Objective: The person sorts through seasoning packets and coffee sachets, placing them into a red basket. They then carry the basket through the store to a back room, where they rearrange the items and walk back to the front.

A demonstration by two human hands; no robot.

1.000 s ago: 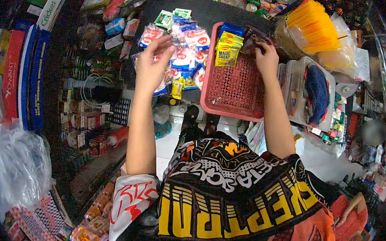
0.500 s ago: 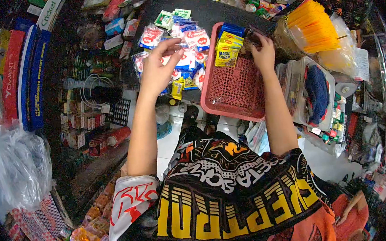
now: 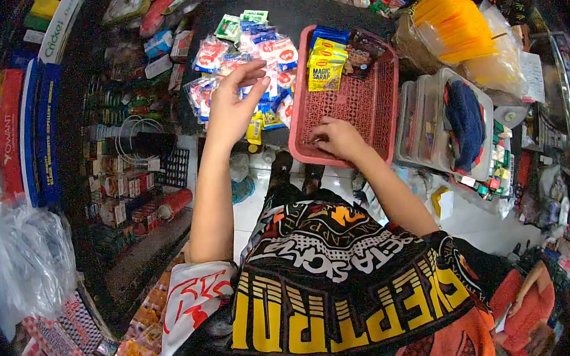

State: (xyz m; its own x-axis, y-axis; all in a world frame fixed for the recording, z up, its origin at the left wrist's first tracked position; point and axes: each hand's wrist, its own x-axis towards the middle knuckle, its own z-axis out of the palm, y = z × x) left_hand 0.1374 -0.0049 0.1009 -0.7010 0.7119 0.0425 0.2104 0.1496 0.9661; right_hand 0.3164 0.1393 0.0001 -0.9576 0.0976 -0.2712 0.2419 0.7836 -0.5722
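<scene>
My left hand (image 3: 230,107) hovers over a pile of red-and-white and blue sachets (image 3: 268,61) on the dark counter, thumb and fingers apart and touching the packets. My right hand (image 3: 338,138) lies at the near edge of the pink plastic basket (image 3: 360,107), fingers curled down onto its rim. At the basket's far end sit yellow "Magic Sarap" sachets (image 3: 324,73), with blue ones behind them and dark brown packets (image 3: 362,56) beside them.
Clear plastic boxes (image 3: 450,129) holding a blue cloth stand right of the basket. A bundle of orange straws (image 3: 454,24) lies at the back right. Shelves of small goods (image 3: 128,171) fill the left side. A plastic bag (image 3: 24,258) hangs at the far left.
My right hand left the dark packets at the basket's far corner and came back to its near edge. My left hand stayed over the sachet pile.
</scene>
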